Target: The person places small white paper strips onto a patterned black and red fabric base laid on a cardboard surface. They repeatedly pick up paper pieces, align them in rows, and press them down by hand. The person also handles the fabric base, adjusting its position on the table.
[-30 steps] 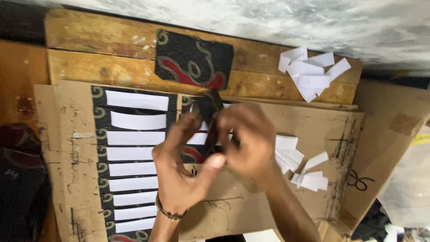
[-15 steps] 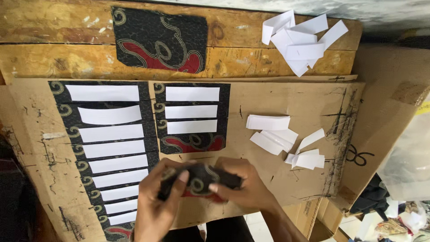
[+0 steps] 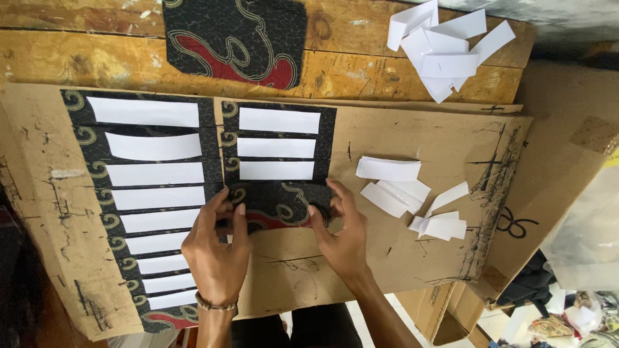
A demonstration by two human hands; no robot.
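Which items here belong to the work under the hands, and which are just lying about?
In use: left hand and right hand pressing the patterned fabric strip; white paper slips; cardboard sheet.
Lying about: fabric piece on wooden bench; far paper pile.

The fabric strip (image 3: 278,206) under my fingers is black with red patches and pale swirls; the paper slips (image 3: 277,145) on it are plain white, the cardboard (image 3: 412,258) brown.

Left hand (image 3: 216,248), right hand (image 3: 342,232) pressing patterned fabric piece (image 3: 284,205), cardboard sheet (image 3: 412,258)
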